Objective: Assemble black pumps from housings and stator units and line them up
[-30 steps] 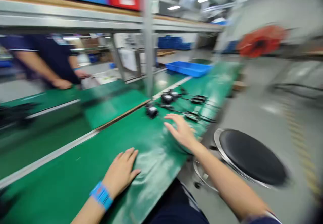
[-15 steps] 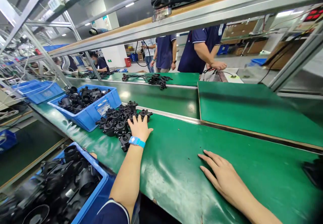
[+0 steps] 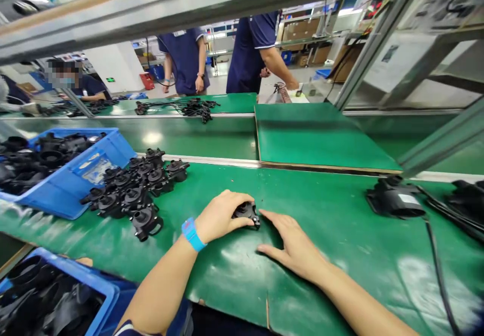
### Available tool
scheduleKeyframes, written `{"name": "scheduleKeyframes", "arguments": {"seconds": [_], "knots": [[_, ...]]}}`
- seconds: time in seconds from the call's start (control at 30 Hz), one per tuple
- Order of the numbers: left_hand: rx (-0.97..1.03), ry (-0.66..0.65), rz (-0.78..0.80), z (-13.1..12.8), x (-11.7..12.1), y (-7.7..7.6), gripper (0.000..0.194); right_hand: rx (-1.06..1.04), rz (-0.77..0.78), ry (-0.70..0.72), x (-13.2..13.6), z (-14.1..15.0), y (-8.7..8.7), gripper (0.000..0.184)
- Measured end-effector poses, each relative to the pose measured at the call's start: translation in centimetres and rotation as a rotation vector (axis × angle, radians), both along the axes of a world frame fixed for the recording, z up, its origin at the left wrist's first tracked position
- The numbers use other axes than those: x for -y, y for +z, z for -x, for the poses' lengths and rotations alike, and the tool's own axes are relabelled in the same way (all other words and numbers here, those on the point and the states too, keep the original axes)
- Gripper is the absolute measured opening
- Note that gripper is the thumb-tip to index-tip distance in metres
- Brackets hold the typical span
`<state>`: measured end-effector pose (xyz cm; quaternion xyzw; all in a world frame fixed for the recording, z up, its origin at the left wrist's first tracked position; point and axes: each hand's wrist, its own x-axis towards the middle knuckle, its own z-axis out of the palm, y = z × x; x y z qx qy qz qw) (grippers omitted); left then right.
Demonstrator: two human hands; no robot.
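Note:
My left hand (image 3: pixel 224 215), with a blue band at the wrist, is closed around a black plastic pump-like housing (image 3: pixel 247 215) low over the green mat (image 3: pixel 227 275). The hand covers much of that part. Just to its right, my right hand (image 3: pixel 293 242) is open, thumb and fingers apart and pointing at the housing, with nothing in its grasp. A cluster of similar black housings (image 3: pixel 132 194) with short round spouts sits left of my left hand.
Blue bins of black parts stand at the left (image 3: pixel 94 174) and lower left (image 3: pixel 109 295). A raised green board (image 3: pixel 313 134) lies beyond my hands. At right sits a black cabled unit (image 3: pixel 395 200). Co-workers (image 3: pixel 251 53) stand across the bench, beneath a metal rail (image 3: pixel 189 8).
My left hand has taken a black housing from the cluster and carried it right, to the middle of the mat. My right hand has come near it. The view has swung right.

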<state>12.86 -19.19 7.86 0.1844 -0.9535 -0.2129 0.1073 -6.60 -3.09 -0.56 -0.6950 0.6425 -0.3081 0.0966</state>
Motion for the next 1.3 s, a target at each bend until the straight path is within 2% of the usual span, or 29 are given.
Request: {"name": "scheduleKeyframes", "arguments": {"seconds": [0.07, 0.13, 0.23, 0.33, 0.43, 0.53, 0.63, 0.83, 0.93, 1.03, 1.3], "knots": [[-0.139, -0.050, -0.202, 0.3, -0.6, -0.1, 0.031, 0.057, 0.069, -0.018, -0.1, -0.4, 0.4, 0.052], [-0.201, -0.006, -0.369, 0.3, -0.5, -0.2, 0.024, 0.096, 0.127, -0.037, -0.2, -0.7, 0.7, 0.033], [-0.206, 0.065, -0.668, 0.3, -0.2, -0.3, 0.032, 0.114, 0.187, -0.051, -0.9, -1.1, 1.8, 0.027], [-0.236, 0.032, -0.993, 0.4, 0.0, -0.3, 0.038, 0.171, 0.273, -0.052, -2.0, -1.8, 3.5, 0.023], [-0.250, -0.024, -1.135, 0.4, -0.1, -0.2, 0.037, 0.243, 0.317, -0.027, -2.9, -2.4, 5.0, 0.019], [-0.229, -0.051, -1.187, 0.3, -0.3, -0.2, 0.039, 0.280, 0.305, -0.014, -3.4, -2.6, 5.3, 0.018], [-0.225, -0.045, -1.203, 0.2, -0.4, -0.2, 0.046, 0.353, 0.229, 0.001, -3.5, -2.6, 4.9, 0.020], [-0.358, -0.053, -1.160, 0.8, -1.1, -0.4, 0.046, 0.828, -0.182, 0.074, -2.9, -2.5, 4.1, 0.038], [-0.415, -0.060, -1.198, 1.0, -1.5, -0.5, 0.047, 0.960, -0.278, 0.158, -2.6, -2.6, 4.0, 0.043], [-0.436, -0.090, -1.223, 0.8, -1.8, -0.4, 0.046, 0.974, -0.296, 0.206, -2.5, -2.6, 4.0, 0.042], [-0.455, -0.125, -1.120, 0.4, -2.5, -0.2, 0.045, 0.907, -0.300, 0.256, -2.4, -2.6, 3.9, 0.040]]}}
